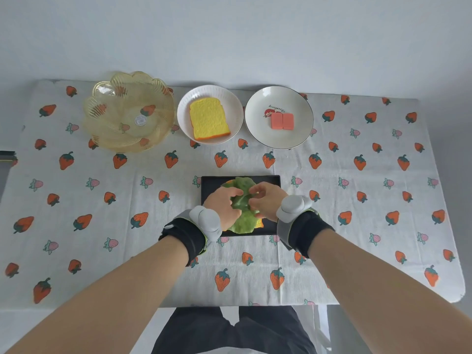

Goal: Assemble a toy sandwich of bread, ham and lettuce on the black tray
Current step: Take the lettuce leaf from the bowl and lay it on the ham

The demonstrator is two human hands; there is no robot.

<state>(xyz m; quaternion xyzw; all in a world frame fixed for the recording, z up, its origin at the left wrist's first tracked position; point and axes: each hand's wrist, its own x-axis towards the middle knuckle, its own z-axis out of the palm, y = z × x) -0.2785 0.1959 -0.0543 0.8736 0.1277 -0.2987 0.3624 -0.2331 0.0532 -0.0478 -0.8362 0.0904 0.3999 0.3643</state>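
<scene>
Pinching at the middle of the green lettuce leaf (242,221), both hands meet over the black tray (268,180) near the front of the bench (357,226). The left hand (224,204) has its grip closed on a fold of the lettuce, fingers curled in from the left side. The right hand (267,198) has its grip closed on the same leaf from the right, fingertips just beside those of the left hand. The lettuce spreads across most of the tray, its far edge showing beyond the knuckles and its near edge reaching close to the tray's front rim. A sliver of orange crust (260,224) peeks out under the leaf at the near right, so a slice of bread lies beneath it, mostly hidden. Each wrist carries a black strap with a grey device on top.

Along the far side of the bench stand three dishes in a row. A clear amber bowl (102,118) with a scalloped rim sits at the left. Beside it a white ribbed bowl (186,108) holds a yellow bread slice (209,118). To the right a white plate (301,123) with a strawberry print holds two pink ham pieces (282,121) lying side by side, touching. A strawberry-patterned cloth (76,195) covers the bench
</scene>
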